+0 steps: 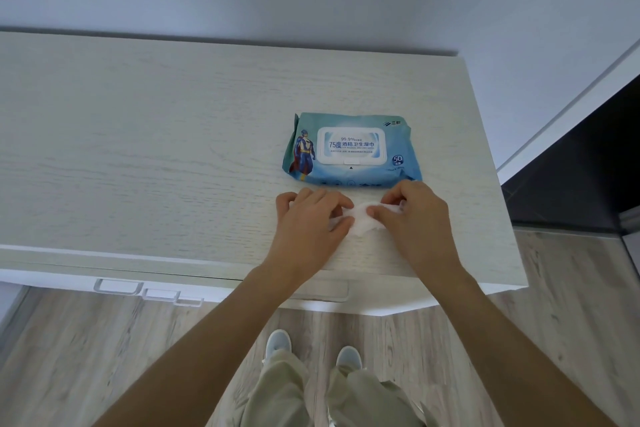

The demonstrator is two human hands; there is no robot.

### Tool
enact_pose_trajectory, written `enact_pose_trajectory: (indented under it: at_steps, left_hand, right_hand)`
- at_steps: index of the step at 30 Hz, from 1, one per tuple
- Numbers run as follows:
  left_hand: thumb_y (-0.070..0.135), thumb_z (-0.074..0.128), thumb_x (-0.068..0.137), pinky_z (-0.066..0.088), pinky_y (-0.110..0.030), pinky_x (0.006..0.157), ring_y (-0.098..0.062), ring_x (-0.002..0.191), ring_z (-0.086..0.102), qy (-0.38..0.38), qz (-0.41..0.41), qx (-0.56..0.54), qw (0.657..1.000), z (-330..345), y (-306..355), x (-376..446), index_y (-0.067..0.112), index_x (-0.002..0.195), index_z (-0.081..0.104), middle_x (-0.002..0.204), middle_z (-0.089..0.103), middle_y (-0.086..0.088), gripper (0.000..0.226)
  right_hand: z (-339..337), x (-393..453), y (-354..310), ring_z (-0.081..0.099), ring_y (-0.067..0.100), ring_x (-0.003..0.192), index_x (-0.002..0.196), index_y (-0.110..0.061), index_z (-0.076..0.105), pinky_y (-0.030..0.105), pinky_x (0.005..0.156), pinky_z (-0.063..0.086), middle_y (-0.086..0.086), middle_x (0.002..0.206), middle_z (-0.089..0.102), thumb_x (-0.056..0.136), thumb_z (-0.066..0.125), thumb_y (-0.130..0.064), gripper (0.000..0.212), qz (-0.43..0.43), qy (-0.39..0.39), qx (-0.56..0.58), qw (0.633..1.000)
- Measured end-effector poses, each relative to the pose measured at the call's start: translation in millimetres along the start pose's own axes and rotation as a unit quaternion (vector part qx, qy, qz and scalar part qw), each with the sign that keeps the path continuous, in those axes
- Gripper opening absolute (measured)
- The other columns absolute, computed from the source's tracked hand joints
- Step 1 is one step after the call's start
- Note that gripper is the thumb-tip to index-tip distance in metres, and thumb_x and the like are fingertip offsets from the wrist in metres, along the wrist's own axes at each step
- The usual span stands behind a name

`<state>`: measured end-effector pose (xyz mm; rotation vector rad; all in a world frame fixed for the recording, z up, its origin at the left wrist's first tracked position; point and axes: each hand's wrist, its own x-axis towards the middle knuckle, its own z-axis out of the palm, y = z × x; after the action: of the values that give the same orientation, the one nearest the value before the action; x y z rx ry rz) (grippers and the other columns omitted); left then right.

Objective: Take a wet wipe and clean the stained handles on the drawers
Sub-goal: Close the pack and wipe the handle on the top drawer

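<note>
Wet wipe (363,220) out, pinched by left hand (311,218) and right hand (415,218) on table (173,149); pack (351,149) apparently closed; handles (149,291) uncleaned

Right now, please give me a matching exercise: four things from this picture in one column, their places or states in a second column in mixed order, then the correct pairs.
Things:
1. wet wipe pack
2. white wipe
3. drawer handles
4. shoes

Places or states:
A. on the wooden floor
B. pinched by left hand and right hand
C. below the front edge of the cabinet top
D. lying flat, lid closed

Pairs: 1-D, 2-B, 3-C, 4-A
</note>
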<state>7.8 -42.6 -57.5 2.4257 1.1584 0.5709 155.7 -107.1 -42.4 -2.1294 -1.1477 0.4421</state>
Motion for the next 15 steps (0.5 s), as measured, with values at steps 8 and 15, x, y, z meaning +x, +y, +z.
enact_pose_trajectory:
  at_steps: [8, 15]
  left_hand:
    - [0.035, 0.067, 0.085, 0.014, -0.022, 0.086, -0.001, 0.086, 0.043, 0.013, -0.005, -0.022, 1.000, 4, -2, -2, 0.029, 0.094, 0.064, 0.085, 0.051, 0.020, 0.011]
    - [0.038, 0.067, 0.084, 0.012, -0.022, 0.088, -0.009, 0.099, 0.046, 0.010, 0.004, 0.000, 1.000, 2, -3, -2, 0.028, 0.100, 0.067, 0.094, 0.050, 0.016, 0.019]
  right_hand:
    - [-1, -5, 0, 0.049, 0.003, 0.075, 0.097, -0.017, 0.065, 0.006, 0.067, 0.037, -0.002, 0.097, 0.057, 0.080, 0.072, -0.024, 0.020, 0.016, 0.036, 0.017, 0.999]
    - [9, -18, -4, 0.056, 0.029, 0.088, 0.099, -0.002, 0.068, 0.028, 0.073, 0.042, 0.015, 0.097, 0.059, 0.084, 0.069, -0.021, 0.024, -0.065, 0.094, -0.116, 0.987]
